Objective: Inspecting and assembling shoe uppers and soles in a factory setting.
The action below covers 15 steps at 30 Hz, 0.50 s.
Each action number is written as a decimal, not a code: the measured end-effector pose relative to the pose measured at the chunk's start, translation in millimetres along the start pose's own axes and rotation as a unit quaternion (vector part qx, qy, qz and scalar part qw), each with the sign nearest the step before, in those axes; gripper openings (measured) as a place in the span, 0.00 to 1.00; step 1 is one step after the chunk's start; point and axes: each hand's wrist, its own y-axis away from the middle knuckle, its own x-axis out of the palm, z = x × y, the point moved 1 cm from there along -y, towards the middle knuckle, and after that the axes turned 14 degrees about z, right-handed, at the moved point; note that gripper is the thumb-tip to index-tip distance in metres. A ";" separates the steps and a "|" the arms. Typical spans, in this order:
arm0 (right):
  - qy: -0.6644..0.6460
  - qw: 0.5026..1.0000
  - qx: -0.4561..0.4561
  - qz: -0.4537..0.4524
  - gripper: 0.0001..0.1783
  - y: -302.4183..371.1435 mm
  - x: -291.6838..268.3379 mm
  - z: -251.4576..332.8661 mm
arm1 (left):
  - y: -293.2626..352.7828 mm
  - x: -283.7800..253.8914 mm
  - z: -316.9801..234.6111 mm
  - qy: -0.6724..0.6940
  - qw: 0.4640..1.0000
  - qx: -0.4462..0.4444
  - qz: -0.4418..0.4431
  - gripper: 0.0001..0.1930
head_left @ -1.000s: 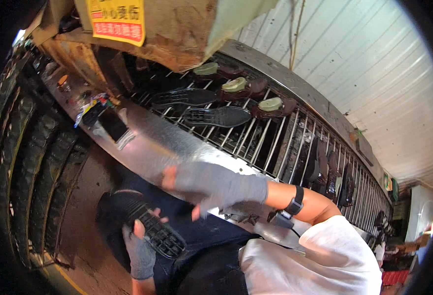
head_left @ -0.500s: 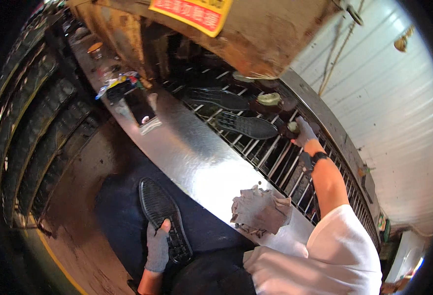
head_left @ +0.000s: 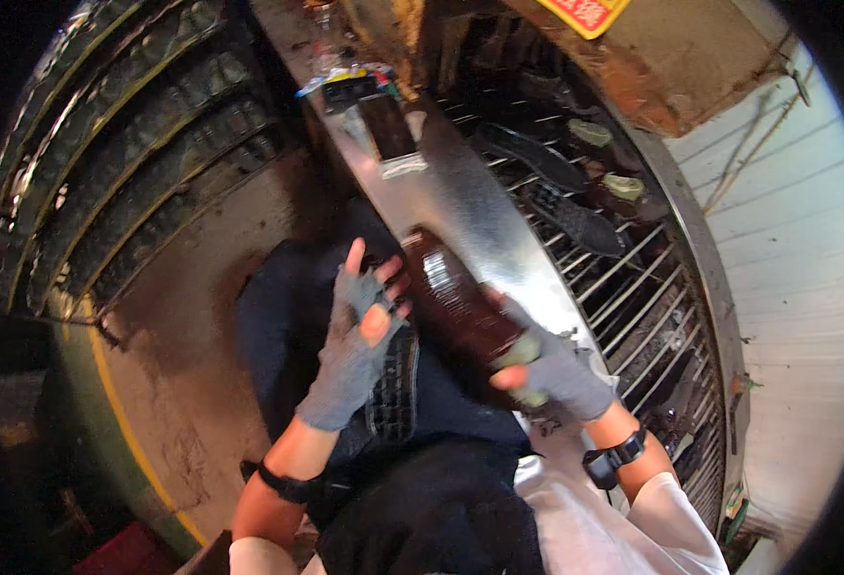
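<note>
My right hand (head_left: 570,376), in a grey fingerless glove, grips a glossy dark brown shoe upper (head_left: 446,292) by its heel end, where a pale green shoe last shows. The upper slants across my lap, its toe pointing up and left. My left hand (head_left: 355,331), gloved the same way, is open beside it, fingers spread and apparently empty. Below the left palm a black shoe sole (head_left: 393,393) lies on my dark-clad lap, tread up and partly hidden by that hand. Whether the left fingertips touch the upper, I cannot tell.
A shiny metal ledge (head_left: 484,220) borders a conveyor of metal bars (head_left: 633,311), which carries black soles (head_left: 570,220) and pale green last ends (head_left: 623,186). A rusty machine housing (head_left: 666,91) overhangs its far part. Tiered racks (head_left: 144,182) of dark shoe parts stand left.
My right hand has come back from the conveyor with the brown upper. The left hand has let go of the sole, risen and opened. The view has shifted left.
</note>
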 end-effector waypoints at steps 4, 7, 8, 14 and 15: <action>0.039 0.991 -0.035 0.122 0.60 -72.8 64.1 -3.8 | 13.0 -17.9 -25.5 0.075 0.994 0.056 -0.052 0.38; -0.102 0.978 0.049 0.177 0.43 -64.2 72.2 -14.2 | 14.1 -14.7 -30.7 0.013 0.998 0.060 -0.032 0.40; -0.212 0.968 0.043 0.130 0.41 -62.3 81.3 -23.1 | 9.4 -15.7 -30.7 0.076 0.996 0.040 0.006 0.39; -0.252 0.966 0.052 0.014 0.39 -61.8 71.9 -0.5 | -17.2 -114.9 52.3 -0.358 0.927 0.038 -0.105 0.28; -0.261 0.964 0.041 -0.009 0.38 -58.0 56.2 -0.3 | -26.4 -88.2 35.6 -0.518 0.852 0.035 -0.067 0.25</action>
